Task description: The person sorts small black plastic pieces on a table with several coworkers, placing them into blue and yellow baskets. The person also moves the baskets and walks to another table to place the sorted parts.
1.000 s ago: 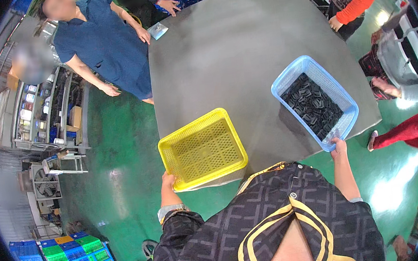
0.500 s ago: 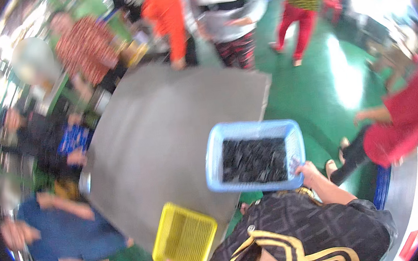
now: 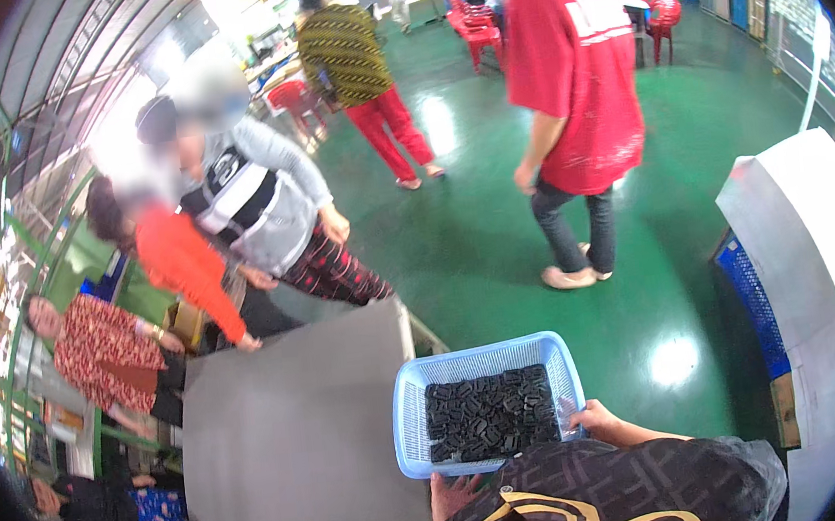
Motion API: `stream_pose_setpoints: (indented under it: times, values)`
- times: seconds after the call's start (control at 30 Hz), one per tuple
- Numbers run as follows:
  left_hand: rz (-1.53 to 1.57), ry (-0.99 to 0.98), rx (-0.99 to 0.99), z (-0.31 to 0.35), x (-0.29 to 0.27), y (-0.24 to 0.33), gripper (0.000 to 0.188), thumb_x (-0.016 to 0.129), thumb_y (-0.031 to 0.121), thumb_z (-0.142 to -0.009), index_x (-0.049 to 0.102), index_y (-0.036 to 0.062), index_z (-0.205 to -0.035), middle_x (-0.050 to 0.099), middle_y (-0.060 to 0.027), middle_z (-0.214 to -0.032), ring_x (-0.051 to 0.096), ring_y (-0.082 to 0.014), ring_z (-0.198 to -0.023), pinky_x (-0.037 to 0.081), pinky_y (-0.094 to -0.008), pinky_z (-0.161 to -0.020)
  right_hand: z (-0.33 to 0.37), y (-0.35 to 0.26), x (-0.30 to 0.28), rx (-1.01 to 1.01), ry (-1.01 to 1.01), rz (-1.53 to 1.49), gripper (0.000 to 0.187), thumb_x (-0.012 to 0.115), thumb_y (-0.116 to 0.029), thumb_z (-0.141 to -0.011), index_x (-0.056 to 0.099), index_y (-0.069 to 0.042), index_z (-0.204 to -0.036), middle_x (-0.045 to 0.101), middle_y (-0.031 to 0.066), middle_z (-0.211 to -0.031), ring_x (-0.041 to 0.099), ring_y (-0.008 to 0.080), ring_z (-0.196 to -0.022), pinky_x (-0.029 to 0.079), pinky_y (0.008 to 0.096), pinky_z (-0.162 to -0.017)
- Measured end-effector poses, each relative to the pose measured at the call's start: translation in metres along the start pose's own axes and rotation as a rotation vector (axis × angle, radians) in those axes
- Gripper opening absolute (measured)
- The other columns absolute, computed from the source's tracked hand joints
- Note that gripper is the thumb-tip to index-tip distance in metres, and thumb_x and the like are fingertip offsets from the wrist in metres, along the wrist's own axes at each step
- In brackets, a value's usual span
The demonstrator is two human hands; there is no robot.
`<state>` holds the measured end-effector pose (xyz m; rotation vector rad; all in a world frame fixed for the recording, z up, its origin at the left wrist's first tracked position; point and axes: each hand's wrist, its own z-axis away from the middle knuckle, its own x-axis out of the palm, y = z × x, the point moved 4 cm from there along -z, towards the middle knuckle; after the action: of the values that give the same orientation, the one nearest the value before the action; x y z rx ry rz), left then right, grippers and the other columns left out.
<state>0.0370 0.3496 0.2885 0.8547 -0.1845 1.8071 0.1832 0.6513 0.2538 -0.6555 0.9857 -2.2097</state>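
A light blue plastic basket (image 3: pixel 409 432) is held in front of my body, by the table's right-hand edge. Many small black parts (image 3: pixel 487 412), too small to name, cover its bottom. My right hand (image 3: pixel 599 422) is closed on the basket's right rim, with something clear and plastic-like just inside that corner. At the near side, my left hand (image 3: pixel 452 496) has its fingers spread just below the rim. Whether it presses on the basket wall I cannot tell.
A grey table (image 3: pixel 292 423) lies to the left, with several people along its far and left sides. A person in a red shirt (image 3: pixel 572 85) stands ahead on the green floor (image 3: pixel 476 245). A white-topped surface (image 3: pixel 796 224) runs along the right, a blue crate (image 3: pixel 751 304) beneath it.
The view has turned to the right. My left hand has left the yellow basket, now out of sight, and come to the blue basket's near side. The red-shirted person now stands upright.
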Motion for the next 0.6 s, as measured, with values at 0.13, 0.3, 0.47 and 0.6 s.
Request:
stream_pose_setpoints:
  times: [0.13,0.3,0.47,0.6]
  values:
    - [-0.167,-0.134,-0.184,-0.122,0.030,-0.043,0.060,0.062,0.039,-0.089,0.039,0.0080,-0.134,0.052,-0.0179,-0.128,0.054,-0.0342,-0.114,0.045,-0.0507,-0.095,-0.038,-0.054,-0.059,-0.023,0.086,0.106,0.022,0.063,-0.003,-0.066,0.065,0.003,-0.087,0.060,0.0039,-0.073,0.055,0.0151,-0.065,0.044,0.0317,-0.056]
    - [-0.423,-0.115,-0.264,-0.217,0.129,-0.065,0.032,0.060,0.018,-0.089,0.051,-0.0011,-0.114,0.061,-0.0191,-0.109,0.061,-0.0303,-0.099,0.049,-0.0450,-0.089,-0.081,-0.124,-0.120,-0.043,0.231,0.113,0.023,0.060,0.001,-0.067,0.066,0.002,-0.090,0.063,0.0053,-0.073,0.056,0.0144,-0.058,0.043,0.0300,-0.050]
    - [-0.421,-0.120,-0.185,-0.261,0.246,-0.065,0.018,0.053,0.001,-0.084,0.054,-0.0044,-0.101,0.063,-0.0198,-0.096,0.063,-0.0320,-0.089,0.053,-0.0431,-0.082,-0.098,-0.188,-0.148,0.015,0.331,0.026,0.018,0.064,-0.004,-0.067,0.064,0.003,-0.084,0.059,0.0037,-0.070,0.053,0.0138,-0.062,0.043,0.0317,-0.055]
    - [-0.508,-0.142,-0.240,-0.330,0.325,-0.066,0.022,0.050,-0.002,-0.083,0.052,-0.0057,-0.104,0.063,-0.0185,-0.097,0.064,-0.0328,-0.092,0.054,-0.0449,-0.080,-0.156,-0.197,-0.188,-0.010,0.429,0.022,0.018,0.065,-0.003,-0.065,0.065,0.003,-0.082,0.062,0.0040,-0.070,0.056,0.0137,-0.062,0.045,0.0300,-0.057]
